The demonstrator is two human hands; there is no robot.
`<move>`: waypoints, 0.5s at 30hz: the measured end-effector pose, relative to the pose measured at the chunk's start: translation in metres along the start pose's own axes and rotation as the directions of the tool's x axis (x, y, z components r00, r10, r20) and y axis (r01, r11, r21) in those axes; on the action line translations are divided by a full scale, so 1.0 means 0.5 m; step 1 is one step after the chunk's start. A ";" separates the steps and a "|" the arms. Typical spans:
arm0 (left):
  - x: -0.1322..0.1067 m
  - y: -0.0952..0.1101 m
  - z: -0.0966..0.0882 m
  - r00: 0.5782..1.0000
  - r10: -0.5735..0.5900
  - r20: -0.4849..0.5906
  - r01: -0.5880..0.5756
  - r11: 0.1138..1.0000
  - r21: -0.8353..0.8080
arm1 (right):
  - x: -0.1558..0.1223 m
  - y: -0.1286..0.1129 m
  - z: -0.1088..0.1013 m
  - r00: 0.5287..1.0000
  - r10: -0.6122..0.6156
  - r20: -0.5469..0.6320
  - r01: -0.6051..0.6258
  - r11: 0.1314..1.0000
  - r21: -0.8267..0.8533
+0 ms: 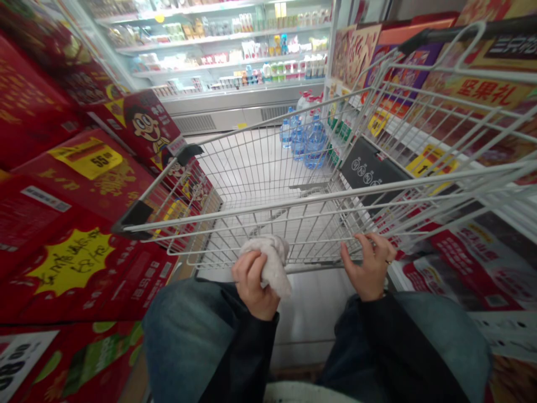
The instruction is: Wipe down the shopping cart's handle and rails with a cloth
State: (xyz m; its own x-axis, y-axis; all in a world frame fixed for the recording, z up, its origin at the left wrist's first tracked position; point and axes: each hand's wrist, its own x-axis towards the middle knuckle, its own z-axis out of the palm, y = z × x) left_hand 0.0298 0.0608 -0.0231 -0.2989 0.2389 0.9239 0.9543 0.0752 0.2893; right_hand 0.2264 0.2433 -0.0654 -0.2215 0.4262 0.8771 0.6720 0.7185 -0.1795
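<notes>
Crumpled whitish cloth [272, 263] is bunched up in your left hand [253, 282], fingers closed firmly around it, right by the near edge of the wire shopping cart [235, 211]. Your right hand [369, 266] has its fingers curled over that same near edge, so you've got a closed grip on the cart, and there's a ring [388, 261] on one finger. Dark sleeves [239, 358] run up to both wrists. Red gift boxes [71, 263] are stacked along your left, with a yellow starburst sign [69, 260] on one. Bottled water [312, 143] with blue caps sits past the cart's far end, and a refrigerated display case [218, 56] lines the back
</notes>
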 end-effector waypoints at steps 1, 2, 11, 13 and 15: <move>0.012 0.001 -0.001 1.000 -0.003 -0.016 0.003 1.000 -0.005 | -0.001 0.000 0.000 1.000 0.009 0.005 -0.009 1.000 0.000; 0.025 0.004 0.000 0.999 -0.004 -0.036 0.003 1.000 -0.008 | -0.002 0.000 0.000 1.000 0.020 0.009 -0.020 1.000 0.001; 0.032 0.011 0.007 0.991 0.133 0.027 -0.134 0.990 0.041 | 0.001 -0.005 -0.004 0.999 0.031 0.007 -0.031 0.999 0.017; 0.024 0.005 0.003 0.989 0.138 0.044 -0.140 0.989 0.037 | 0.002 -0.006 -0.004 0.999 0.034 0.009 -0.034 0.999 0.022; 0.029 0.001 0.000 0.991 0.132 0.038 -0.133 0.991 0.032 | 0.004 -0.006 -0.004 1.000 0.030 0.003 -0.030 0.999 0.019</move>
State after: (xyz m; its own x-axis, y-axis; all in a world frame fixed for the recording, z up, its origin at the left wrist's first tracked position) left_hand 0.0260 0.0644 -0.0096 -0.1706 0.2831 0.9438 0.9850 0.0736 0.1560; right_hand 0.2252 0.2409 -0.0624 -0.2030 0.4490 0.8702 0.6645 0.7159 -0.2143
